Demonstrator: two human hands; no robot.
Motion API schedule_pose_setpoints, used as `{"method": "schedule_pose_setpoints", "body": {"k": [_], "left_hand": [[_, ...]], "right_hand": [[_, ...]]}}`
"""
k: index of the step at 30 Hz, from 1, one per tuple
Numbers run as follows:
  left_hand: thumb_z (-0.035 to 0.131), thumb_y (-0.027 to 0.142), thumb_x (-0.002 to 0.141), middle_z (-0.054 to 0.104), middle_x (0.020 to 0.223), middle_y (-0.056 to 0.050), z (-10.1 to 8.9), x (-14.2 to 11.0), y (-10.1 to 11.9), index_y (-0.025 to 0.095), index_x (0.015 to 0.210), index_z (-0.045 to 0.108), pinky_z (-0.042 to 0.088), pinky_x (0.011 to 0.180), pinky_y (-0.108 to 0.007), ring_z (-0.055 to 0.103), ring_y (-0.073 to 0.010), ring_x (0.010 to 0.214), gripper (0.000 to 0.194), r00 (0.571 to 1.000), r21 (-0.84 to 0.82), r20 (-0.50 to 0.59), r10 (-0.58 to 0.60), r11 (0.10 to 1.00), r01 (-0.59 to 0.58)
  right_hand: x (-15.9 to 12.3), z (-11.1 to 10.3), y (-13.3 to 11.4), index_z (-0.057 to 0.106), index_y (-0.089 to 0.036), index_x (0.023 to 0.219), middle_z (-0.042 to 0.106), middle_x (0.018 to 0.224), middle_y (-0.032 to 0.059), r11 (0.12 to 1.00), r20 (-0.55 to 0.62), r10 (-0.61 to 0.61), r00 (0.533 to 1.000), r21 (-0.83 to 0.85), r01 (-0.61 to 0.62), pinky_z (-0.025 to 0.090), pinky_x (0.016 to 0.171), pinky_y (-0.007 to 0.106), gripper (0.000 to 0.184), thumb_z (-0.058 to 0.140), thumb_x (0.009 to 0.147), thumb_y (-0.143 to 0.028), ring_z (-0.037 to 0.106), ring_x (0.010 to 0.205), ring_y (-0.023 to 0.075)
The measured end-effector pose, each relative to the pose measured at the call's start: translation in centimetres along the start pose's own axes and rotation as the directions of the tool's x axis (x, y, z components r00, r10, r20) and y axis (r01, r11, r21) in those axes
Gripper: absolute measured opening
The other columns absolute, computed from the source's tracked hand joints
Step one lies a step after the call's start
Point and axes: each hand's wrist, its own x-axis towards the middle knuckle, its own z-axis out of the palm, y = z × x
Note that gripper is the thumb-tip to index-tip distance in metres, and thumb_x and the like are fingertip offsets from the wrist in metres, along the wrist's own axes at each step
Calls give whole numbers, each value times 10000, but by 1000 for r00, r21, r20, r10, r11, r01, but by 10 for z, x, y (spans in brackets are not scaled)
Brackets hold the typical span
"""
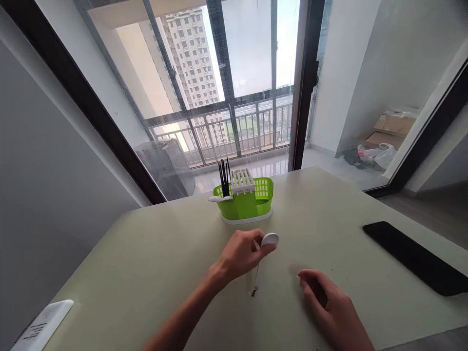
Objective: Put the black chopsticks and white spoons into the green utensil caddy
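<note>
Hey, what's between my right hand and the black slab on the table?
In the head view, just bare tabletop lies between your right hand and the black slab.

1 white spoon (270,238), bowl end up, between left fingers (266,250)

I can read no lettering or numbers; the dark marks (253,292) on my spoon (270,239) are too small.
</note>
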Motion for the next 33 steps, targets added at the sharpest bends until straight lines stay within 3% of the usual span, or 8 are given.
{"method": "schedule_pose_setpoints", "body": {"k": [6,8,10,12,15,18,25,33], "left_hand": [[683,444,899,752,755,2,-89,-32,38,199,938,696,544,575,-248,665,-133,549,248,959,-185,-284,-15,982,-39],[699,394,890,772,792,-12,-116,-36,43,200,1015,696,590,612,-276,697,-149,563,231,874,-194,-485,-36,979,-68],[712,366,881,784,844,-25,-140,-35,42,196,1050,693,625,686,-306,726,-163,621,241,749,-156,-662,-19,981,-114],[705,365,887,791,924,-40,-157,-29,34,189,1072,687,638,778,-336,748,-173,699,256,648,-115,-761,24,979,-172],[667,382,917,786,1003,-61,-173,-14,10,181,1074,676,624,873,-364,761,-180,793,255,579,-77,-811,84,966,-248],[632,410,939,781,1033,-60,-176,8,-23,198,1061,654,612,892,-372,764,-189,836,245,608,-74,-787,104,963,-260],[545,463,968,781,1076,-47,-152,53,-97,240,1078,605,588,877,-365,771,-211,884,255,776,-25,-624,95,990,-141],[500,381,969,774,1095,-37,-122,62,-125,258,1102,655,538,869,-336,741,-220,931,239,864,155,-470,181,980,-121]], "right_hand": [[3,-5,7,702,-258,985,777,930,27,998,49,-40,998,-48,43,594,701,254,290,516,939,-476,748,809,194],[5,-7,12,707,-259,989,782,929,26,997,77,-49,996,-60,54,600,701,245,294,526,936,-484,754,807,190],[5,-8,14,710,-257,991,786,927,28,996,75,-56,996,-66,61,602,691,245,302,527,933,-490,757,801,192],[4,-7,13,711,-255,981,787,918,30,996,70,-61,996,-62,66,603,682,248,302,533,924,-491,757,792,197],[2,-4,6,707,-260,959,783,890,23,998,43,-39,998,-38,40,595,670,248,302,525,920,-498,751,774,197],[-1,0,0,699,-264,951,779,899,25,1000,-5,-6,1000,-4,6,585,672,252,321,501,925,-515,745,773,195],[2,-2,8,718,-265,961,794,949,37,1000,42,-18,999,-18,19,606,707,241,322,527,918,-521,766,822,198],[3,-4,9,713,-257,975,791,957,51,999,63,-21,998,-34,23,606,699,242,329,520,930,-520,762,818,199]]}}
